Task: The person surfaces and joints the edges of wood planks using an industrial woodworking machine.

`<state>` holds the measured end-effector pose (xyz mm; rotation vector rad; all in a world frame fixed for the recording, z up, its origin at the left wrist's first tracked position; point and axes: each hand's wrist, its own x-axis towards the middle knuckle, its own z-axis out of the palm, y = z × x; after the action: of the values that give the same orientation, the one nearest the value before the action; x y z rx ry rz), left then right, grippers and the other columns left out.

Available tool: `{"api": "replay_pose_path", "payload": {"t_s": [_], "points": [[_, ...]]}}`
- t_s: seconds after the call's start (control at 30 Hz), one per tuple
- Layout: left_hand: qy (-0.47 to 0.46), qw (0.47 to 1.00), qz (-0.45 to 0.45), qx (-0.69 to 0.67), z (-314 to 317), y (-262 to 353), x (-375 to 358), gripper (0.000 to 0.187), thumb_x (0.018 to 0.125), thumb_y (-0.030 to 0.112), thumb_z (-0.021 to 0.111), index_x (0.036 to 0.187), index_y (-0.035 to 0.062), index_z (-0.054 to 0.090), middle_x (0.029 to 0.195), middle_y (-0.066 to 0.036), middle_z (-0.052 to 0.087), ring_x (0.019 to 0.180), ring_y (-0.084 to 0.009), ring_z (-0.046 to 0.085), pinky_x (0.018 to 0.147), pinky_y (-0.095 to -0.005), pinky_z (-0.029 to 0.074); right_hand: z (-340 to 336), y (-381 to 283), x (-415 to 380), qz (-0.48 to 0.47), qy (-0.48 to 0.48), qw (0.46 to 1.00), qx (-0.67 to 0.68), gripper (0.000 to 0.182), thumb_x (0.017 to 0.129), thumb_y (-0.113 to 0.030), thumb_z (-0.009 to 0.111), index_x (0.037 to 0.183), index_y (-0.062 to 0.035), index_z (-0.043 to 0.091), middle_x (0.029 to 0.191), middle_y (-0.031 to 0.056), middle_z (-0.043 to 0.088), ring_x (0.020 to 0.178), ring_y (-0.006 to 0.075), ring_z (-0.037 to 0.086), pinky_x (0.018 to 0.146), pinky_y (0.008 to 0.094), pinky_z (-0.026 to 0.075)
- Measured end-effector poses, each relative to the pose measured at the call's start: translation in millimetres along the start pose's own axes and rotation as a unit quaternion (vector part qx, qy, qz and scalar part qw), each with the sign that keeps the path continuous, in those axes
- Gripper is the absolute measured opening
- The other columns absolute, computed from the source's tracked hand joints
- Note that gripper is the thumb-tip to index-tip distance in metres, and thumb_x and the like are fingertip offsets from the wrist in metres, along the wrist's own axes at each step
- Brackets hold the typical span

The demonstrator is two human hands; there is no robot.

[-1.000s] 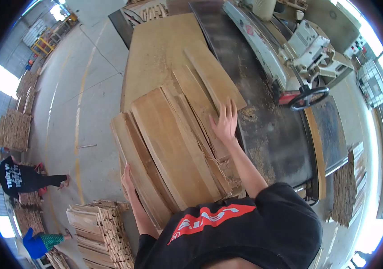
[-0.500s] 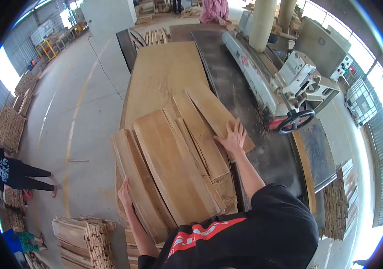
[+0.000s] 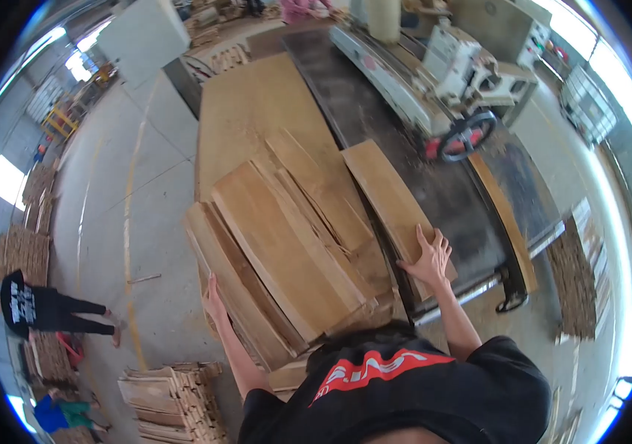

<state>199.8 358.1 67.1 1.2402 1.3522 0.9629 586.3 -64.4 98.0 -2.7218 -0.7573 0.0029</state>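
Note:
Several wooden boards (image 3: 286, 244) lie side by side, some overlapping, on a pale wooden surface (image 3: 256, 96). My right hand (image 3: 428, 259), its fingers spread, rests on the near end of a separate board (image 3: 390, 192) that lies partly over the dark machine table (image 3: 338, 96). At the outer edge of the leftmost board (image 3: 238, 285) is my left hand (image 3: 213, 300); its fingers reach along the side of the board and are partly hidden behind it.
Beyond the dark table stands a machine with a black handwheel (image 3: 467, 136). Stacked boards (image 3: 171, 403) sit on the floor at lower left, more (image 3: 575, 281) at right. People are at far left (image 3: 57, 307), lower left (image 3: 64, 412) and the top (image 3: 301, 9).
My right hand has shifted the separate board right and nearer, away from the other boards and over the dark table. The view has turned and moved; my left hand stays at the leftmost board.

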Motion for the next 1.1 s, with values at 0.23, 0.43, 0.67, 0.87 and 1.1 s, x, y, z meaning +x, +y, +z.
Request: {"api": "replay_pose_path", "payload": {"t_s": [0.23,0.43,0.67,0.87,1.1], "points": [[0.206,0.907,0.315,0.187,19.8,96.9,-87.2,0.051,0.099,0.039,0.075,0.127,-0.004,0.07,0.125,-0.019,0.072,0.111,-0.0271,0.069,0.1,-0.0381,0.052,-47.9,86.5,-63.1,0.081,-0.186,0.849,0.488,0.095,0.081,-0.047,0.085,0.158,-0.0029,0.051,0.142,0.0196,0.063,0.122,0.0264,0.064,0.108,0.0365,0.047],[0.035,0.901,0.433,-0.007,170.0,117.6,-259.0,0.03,0.101,0.019,0.071,0.124,-0.0002,0.072,0.121,-0.014,0.075,0.111,-0.0265,0.069,0.094,-0.0385,0.054,-79.4,158.4,-115.7,0.198,-0.301,0.383,0.851,0.083,0.098,-0.054,0.063,0.158,0.0013,0.045,0.151,0.0234,0.057,0.133,0.0344,0.059,0.111,0.0467,0.047],[-0.292,0.896,0.33,0.052,305.1,54.5,-483.4,0.033,0.093,0.016,0.079,0.125,0.0065,0.074,0.128,-0.014,0.07,0.117,-0.0267,0.065,0.089,-0.0374,0.053,-70.7,297.6,-119.3,0.279,-0.193,0.352,0.872,0.074,0.102,-0.051,0.057,0.155,-0.0004,0.048,0.15,0.0248,0.057,0.131,0.0385,0.061,0.107,0.0478,0.05],[-0.343,0.919,0.193,-0.009,341.7,16.2,-569.6,0.043,0.099,0.023,0.071,0.136,0.0018,0.066,0.136,-0.018,0.066,0.123,-0.0317,0.063,0.097,-0.0384,0.051,-106.1,293.5,-95.8,0.15,-0.191,0.754,0.61,0.092,0.071,-0.045,0.09,0.149,-0.007,0.058,0.146,0.022,0.057,0.129,0.0378,0.057,0.112,0.0497,0.044],[-0.369,0.856,0.313,0.181,363.0,-20.8,-574.6,0.078,0.097,0.04,0.074,0.152,-0.0089,0.047,0.156,-0.033,0.046,0.154,-0.0498,0.03,0.125,-0.0546,0.027,-90.0,262.2,-98.0,0.016,0.058,0.991,0.119,0.093,0.06,-0.042,0.091,0.142,-0.0069,0.062,0.162,0.0268,0.034,0.143,0.0466,0.037,0.116,0.0623,0.028]]}}
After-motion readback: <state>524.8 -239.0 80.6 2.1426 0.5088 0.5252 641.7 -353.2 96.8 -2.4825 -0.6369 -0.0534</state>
